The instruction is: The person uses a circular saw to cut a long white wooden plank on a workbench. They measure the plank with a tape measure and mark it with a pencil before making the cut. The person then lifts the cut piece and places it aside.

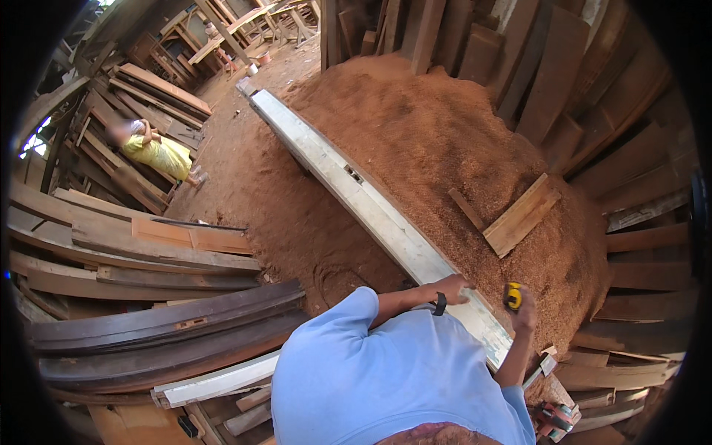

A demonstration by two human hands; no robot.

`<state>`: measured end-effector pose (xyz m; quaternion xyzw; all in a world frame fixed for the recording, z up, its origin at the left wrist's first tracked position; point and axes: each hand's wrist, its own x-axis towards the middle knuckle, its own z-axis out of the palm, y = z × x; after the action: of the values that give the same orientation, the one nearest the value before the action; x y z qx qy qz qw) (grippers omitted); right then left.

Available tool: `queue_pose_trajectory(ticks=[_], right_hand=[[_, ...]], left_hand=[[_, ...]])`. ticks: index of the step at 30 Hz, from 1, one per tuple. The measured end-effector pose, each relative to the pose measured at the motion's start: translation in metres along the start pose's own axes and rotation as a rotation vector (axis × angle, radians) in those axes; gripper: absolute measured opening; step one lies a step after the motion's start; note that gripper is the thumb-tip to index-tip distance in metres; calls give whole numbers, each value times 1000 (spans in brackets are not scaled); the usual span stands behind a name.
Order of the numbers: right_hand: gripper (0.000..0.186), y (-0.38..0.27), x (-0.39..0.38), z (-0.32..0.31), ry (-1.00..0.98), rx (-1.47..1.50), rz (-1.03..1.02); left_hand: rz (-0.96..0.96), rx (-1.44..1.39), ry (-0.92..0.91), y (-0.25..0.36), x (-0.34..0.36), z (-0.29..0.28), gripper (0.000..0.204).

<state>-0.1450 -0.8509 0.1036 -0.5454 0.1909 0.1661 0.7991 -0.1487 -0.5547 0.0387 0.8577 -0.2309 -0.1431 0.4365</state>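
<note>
A long white-painted wooden beam (pixel 386 222) runs diagonally away from me toward the far left, with a small mortise-like slot (pixel 354 174) cut into its top. My left hand (pixel 452 286), with a black wristband behind it, lies on the beam's near part. Its fingers curl down and look closed, but whatever they pinch is hidden. Just right of the beam, my right hand (pixel 523 310) is closed around a yellow and black tape measure (pixel 513 296). No drawn-out blade can be made out.
A sawdust heap (pixel 415 126) spreads beyond the beam, with a short plank (pixel 523 215) on it. Boards (pixel 549 74) lean at the right and back. Dark timbers (pixel 170 326) lie stacked left. A red power tool (pixel 556 420) sits near right. A person in yellow (pixel 159 154) stands far left.
</note>
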Motion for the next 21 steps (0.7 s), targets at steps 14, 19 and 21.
queue_pose_trajectory(ticks=[14,19,21], right_hand=[[71,34,18,207,-404,-1025,-58],[78,42,17,236,-258,-1100,-123],[80,60,23,233,-282,-1130,-254]], left_hand=[[-670,-1351,-126,-24,-63,-109,43],[-848,-1398,-216,-28,-40,-128,41],[-848,-1307,-202,-17,-34,-138,39]])
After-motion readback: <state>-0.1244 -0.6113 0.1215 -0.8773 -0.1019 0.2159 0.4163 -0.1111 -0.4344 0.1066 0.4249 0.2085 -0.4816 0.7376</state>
